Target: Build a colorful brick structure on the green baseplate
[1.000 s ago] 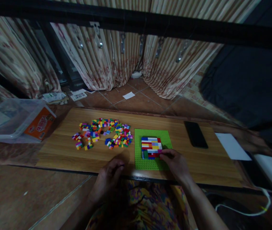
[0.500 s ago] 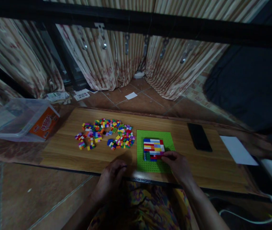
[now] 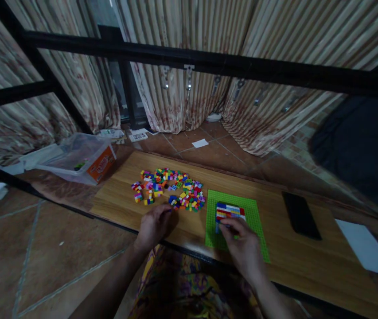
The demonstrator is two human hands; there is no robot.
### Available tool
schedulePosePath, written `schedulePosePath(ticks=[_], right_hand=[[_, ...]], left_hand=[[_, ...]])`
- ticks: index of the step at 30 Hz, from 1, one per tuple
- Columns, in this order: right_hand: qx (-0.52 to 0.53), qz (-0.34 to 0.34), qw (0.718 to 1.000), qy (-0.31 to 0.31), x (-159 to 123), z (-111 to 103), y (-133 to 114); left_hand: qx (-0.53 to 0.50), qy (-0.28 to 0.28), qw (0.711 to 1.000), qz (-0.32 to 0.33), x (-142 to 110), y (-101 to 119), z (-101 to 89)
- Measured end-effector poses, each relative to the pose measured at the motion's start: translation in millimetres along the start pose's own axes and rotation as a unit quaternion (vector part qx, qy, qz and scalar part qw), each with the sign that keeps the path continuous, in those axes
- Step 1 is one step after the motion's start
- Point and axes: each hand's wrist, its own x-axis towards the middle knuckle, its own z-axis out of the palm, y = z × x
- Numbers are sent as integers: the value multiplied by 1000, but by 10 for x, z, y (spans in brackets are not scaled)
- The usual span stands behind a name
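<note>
A green studded baseplate [image 3: 252,206] lies on the wooden board, with a flat block of multicoloured toy bricks [image 3: 229,210] built on it. My right hand [image 3: 244,248] is over the near part of this block, thumb and fingers pinched at its near left side. It covers much of the build, and whatever is between the fingertips is hidden. Left of the baseplate, my left hand [image 3: 153,227] is closed in a pinch just in front of the loose toy bricks [image 3: 192,195]. A small dark spot shows at its fingertips, too unclear to name.
A black phone [image 3: 301,215] and white paper [image 3: 368,248] lie to the right on the wooden board [image 3: 115,188] and beyond it. A clear plastic box [image 3: 75,159] with an orange label stands at the left. A dark metal bar [image 3: 208,56] crosses before the curtains [image 3: 169,102].
The view has turned to the left. My left hand has moved forward, nearer to the loose bricks. My right hand has shifted from the block's right side to its near left side.
</note>
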Motion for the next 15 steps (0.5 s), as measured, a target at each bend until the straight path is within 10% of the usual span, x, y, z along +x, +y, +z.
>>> schedulePosePath(ticks=[7, 15], right_hand=[[-125, -53, 990, -43, 197, 665, -220], [-241, -31, 969, -33, 236, 831, -233]], left_hand=[[40, 32, 999, 16, 125, -95, 85], [-2, 29, 998, 55, 114, -72, 67]])
